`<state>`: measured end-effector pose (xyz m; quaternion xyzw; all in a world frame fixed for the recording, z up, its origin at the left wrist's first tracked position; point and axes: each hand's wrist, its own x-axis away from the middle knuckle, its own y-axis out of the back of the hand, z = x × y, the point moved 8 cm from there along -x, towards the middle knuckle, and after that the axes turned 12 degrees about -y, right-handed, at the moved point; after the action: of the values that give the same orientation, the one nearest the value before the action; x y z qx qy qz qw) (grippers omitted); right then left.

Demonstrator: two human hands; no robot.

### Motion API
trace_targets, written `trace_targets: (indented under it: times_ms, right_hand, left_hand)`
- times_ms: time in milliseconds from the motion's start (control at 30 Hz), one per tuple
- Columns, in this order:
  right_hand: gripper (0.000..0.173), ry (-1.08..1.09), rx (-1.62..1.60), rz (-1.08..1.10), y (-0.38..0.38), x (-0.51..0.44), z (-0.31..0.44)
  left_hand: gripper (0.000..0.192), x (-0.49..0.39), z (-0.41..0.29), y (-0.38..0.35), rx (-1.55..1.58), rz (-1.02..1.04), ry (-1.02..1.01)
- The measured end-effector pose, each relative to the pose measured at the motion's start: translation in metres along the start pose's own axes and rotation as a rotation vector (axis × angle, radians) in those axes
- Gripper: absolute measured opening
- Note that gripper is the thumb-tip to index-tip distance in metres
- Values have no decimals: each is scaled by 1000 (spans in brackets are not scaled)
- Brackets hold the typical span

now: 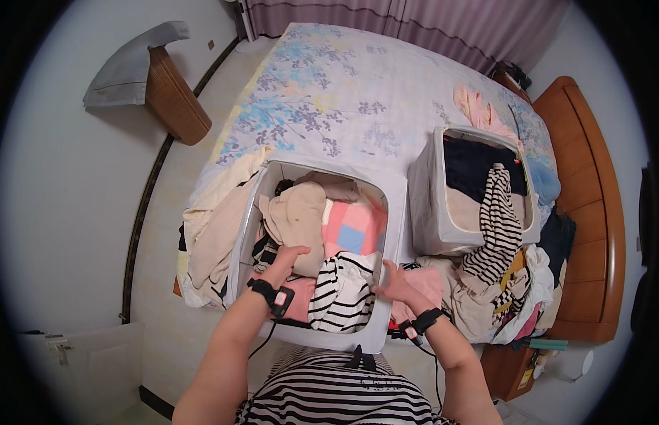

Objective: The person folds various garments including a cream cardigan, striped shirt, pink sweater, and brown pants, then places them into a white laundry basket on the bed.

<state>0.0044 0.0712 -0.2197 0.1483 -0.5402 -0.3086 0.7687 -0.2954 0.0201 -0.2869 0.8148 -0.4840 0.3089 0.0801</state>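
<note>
In front of me stands a grey fabric storage box (391, 212) with an open top, filled with folded clothes. My left hand (288, 261) is inside it, at the lower edge of a beige garment (303, 212); its thumb shows, but its other fingers are hidden, so a grip cannot be confirmed. My right hand (397, 281) is at the box's right rim, fingers spread, with no garment seen in it. Beside the beige garment lies a pink piece with a blue patch (353, 228). Nearer me are a white top with black stripes (344, 292) and a pink garment (300, 300).
A second grey storage box (428, 207) stands to the right, a striped garment (497, 223) hanging over its rim. Loose clothes (462, 303) heap below it, by the wooden headboard (587, 223). Beige clothes (218, 239) lie left of the first box, on the floral bedsheet (356, 90).
</note>
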Motion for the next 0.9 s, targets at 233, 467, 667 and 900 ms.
trace_targets:
  times_ms: [233, 467, 667, 900]
  right_hand:
    - [104, 665, -147, -230, 36, 71, 118]
    - [47, 737, -509, -524, 87, 114, 102]
    - [40, 628, -745, -778, 185, 181, -47]
    - [42, 528, 82, -791, 111, 140, -122]
  left_hand:
    - [47, 96, -91, -45, 476, 339, -3]
    - [49, 182, -140, -106, 539, 848, 10]
    - [30, 125, -119, -6, 26, 355, -34]
    - [24, 51, -2, -19, -496, 271, 180]
